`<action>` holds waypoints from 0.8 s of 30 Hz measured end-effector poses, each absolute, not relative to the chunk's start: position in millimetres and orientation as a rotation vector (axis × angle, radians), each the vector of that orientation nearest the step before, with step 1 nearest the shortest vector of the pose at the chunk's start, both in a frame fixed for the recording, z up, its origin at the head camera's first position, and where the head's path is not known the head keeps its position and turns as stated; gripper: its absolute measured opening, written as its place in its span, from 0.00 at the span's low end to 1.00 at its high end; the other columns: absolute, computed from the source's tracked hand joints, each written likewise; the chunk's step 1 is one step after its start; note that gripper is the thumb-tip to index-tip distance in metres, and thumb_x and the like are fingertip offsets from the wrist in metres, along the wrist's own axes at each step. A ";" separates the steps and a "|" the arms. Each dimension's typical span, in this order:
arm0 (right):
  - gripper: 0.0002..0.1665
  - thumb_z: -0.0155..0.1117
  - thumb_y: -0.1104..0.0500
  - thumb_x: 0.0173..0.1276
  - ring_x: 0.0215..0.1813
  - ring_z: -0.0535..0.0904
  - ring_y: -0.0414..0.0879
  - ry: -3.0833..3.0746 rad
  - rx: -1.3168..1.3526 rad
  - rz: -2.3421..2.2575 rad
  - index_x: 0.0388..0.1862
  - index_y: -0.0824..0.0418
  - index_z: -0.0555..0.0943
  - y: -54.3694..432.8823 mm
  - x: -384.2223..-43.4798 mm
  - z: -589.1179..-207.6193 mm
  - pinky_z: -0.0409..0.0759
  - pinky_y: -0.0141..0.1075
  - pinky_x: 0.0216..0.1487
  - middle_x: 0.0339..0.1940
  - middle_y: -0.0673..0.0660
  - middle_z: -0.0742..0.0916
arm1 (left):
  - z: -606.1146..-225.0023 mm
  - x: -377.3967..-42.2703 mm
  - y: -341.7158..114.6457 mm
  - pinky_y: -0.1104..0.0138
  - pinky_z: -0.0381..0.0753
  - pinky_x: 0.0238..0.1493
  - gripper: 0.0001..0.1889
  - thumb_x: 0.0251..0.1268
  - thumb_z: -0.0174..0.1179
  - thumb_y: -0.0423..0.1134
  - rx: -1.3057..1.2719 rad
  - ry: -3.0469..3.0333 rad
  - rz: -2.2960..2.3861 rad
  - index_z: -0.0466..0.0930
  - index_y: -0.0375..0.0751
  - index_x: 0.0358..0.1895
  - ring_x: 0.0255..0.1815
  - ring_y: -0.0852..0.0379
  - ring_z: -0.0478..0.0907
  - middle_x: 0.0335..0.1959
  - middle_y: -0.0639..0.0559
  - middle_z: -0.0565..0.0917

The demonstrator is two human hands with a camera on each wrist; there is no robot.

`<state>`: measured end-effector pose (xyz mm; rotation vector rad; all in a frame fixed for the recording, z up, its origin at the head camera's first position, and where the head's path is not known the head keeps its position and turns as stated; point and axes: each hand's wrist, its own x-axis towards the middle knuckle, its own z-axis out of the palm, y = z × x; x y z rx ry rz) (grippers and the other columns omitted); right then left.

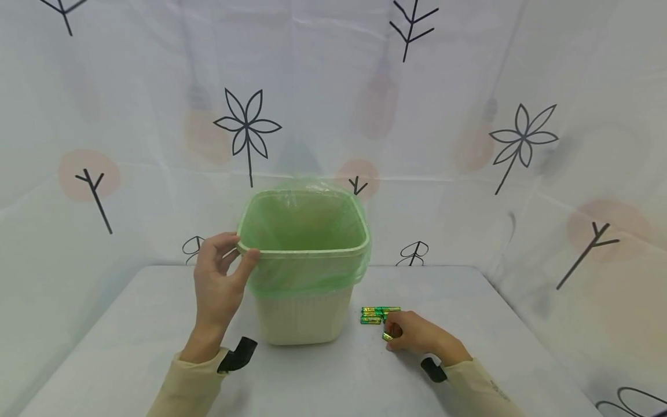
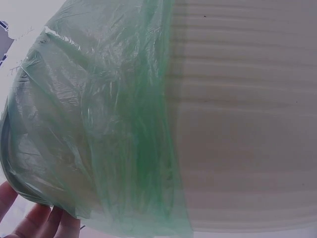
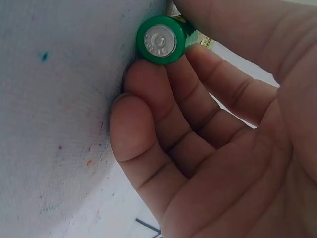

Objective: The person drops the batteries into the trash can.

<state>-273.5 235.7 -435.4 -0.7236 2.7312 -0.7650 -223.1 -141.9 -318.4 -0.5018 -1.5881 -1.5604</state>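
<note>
A cream wastebasket point(image 1: 304, 318) lined with a thin green plastic bag point(image 1: 307, 275) stands upright on the table. My left hand point(image 1: 221, 284) grips its near left rim corner, thumb outside and fingers around the edge, also visible at the lower left of the left wrist view. To the basket's right, my right hand point(image 1: 419, 333) pinches a green and gold battery point(image 3: 160, 40) between thumb and fingers, low at the tabletop. Just beyond that hand lie several more batteries point(image 1: 371, 315) side by side, partly hidden by the fingers.
A white-covered table point(image 1: 312, 382) carries everything. White cloth walls point(image 1: 448, 220) printed with flowers and twigs enclose its back and sides. The bag is folded over the basket's rim and hangs down outside.
</note>
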 end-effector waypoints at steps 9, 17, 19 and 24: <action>0.13 0.74 0.58 0.56 0.29 0.71 0.41 2.708 -0.760 -0.762 0.34 0.54 0.77 235.5 -272.1 -433.4 0.72 0.31 0.24 0.26 0.47 0.77 | -318.7 -222.6 -141.4 0.68 0.79 0.59 0.21 0.54 0.67 0.23 -0.493 -1.602 -1.558 0.71 0.25 0.50 0.54 0.48 0.76 0.51 0.40 0.74; 0.09 0.69 0.60 0.61 0.28 0.72 0.39 2.751 -0.818 -0.823 0.36 0.54 0.77 235.8 -267.9 -411.9 0.75 0.30 0.24 0.25 0.46 0.78 | -318.4 -222.8 -140.1 0.68 0.79 0.59 0.21 0.54 0.67 0.24 -0.492 -1.602 -1.563 0.71 0.25 0.50 0.54 0.47 0.76 0.52 0.39 0.74; 0.09 0.69 0.59 0.61 0.29 0.72 0.40 2.777 -0.849 -0.844 0.37 0.55 0.77 235.3 -265.4 -401.0 0.76 0.31 0.25 0.25 0.46 0.78 | -318.4 -222.9 -140.3 0.68 0.79 0.59 0.21 0.54 0.67 0.24 -0.493 -1.599 -1.564 0.71 0.25 0.50 0.54 0.47 0.76 0.52 0.40 0.74; 0.11 0.69 0.56 0.63 0.31 0.74 0.40 2.845 -0.898 -0.868 0.41 0.55 0.78 232.6 -258.5 -363.5 0.79 0.31 0.28 0.28 0.45 0.79 | -318.0 -222.4 -140.9 0.68 0.79 0.59 0.21 0.54 0.67 0.24 -0.493 -1.604 -1.548 0.71 0.25 0.50 0.54 0.47 0.76 0.51 0.40 0.74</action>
